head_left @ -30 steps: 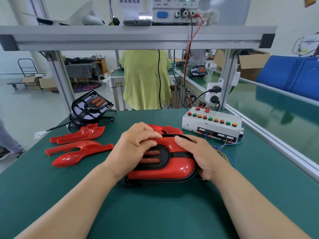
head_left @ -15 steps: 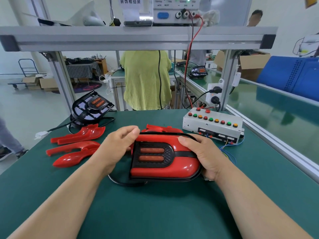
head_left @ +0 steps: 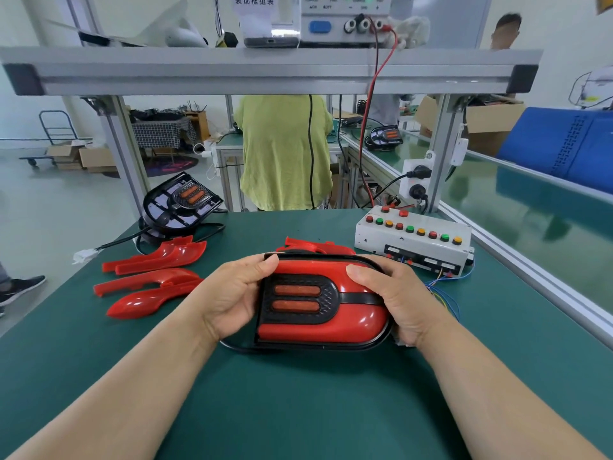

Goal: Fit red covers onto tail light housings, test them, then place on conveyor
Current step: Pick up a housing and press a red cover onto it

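A tail light (head_left: 323,302) with a red cover on its black housing is tilted up above the green table (head_left: 298,410), face toward me. My left hand (head_left: 232,293) grips its left end, thumb on the top edge. My right hand (head_left: 401,300) grips the right end, thumb on the red cover. A black cable (head_left: 238,348) trails under it. Several loose red covers (head_left: 152,277) lie to the left, and another red cover (head_left: 318,245) sits behind the light. A bare housing (head_left: 182,202) stands at the back left.
A white test box (head_left: 414,242) with coloured buttons and loose wires sits at the right back. The green conveyor (head_left: 530,207) runs along the right, carrying another tail light (head_left: 384,137). An aluminium shelf (head_left: 265,71) crosses overhead. A person in a green shirt (head_left: 285,151) stands behind.
My left hand slid off the top of the light to its left end. Both hands raised and tilted the light so its face turns toward me.
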A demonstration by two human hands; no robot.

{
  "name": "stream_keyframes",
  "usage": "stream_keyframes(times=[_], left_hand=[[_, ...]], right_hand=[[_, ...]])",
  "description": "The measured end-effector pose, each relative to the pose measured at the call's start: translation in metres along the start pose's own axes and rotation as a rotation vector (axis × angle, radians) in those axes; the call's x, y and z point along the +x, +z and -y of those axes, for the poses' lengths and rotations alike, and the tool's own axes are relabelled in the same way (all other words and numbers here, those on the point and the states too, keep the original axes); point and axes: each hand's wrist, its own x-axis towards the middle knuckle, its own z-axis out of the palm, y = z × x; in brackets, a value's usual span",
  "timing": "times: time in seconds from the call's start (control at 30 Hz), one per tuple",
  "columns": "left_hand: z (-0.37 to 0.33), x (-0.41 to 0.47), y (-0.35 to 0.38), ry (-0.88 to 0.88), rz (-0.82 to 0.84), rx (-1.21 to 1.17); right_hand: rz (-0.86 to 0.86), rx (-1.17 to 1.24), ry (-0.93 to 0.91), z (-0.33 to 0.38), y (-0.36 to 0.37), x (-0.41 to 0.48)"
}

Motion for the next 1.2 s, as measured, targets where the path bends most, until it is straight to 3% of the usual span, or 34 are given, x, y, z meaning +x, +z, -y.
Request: stream_keyframes(times=[0.83,1.07,1.2], left_hand=[[0.007,0.004,0.011,0.172,-0.197,-0.048],[0.016,0.012,0.007,0.166,-0.267,0.021],[0.016,0.014,0.004,0.173,-0.308,0.012]], right_hand=[[0.009,0.007,-0.063,0.004,0.002,-0.001],[-0.034,0.054,0.021,0.001,0.000,0.001],[0.024,0.167,0.062,0.001,-0.001,0.003]])
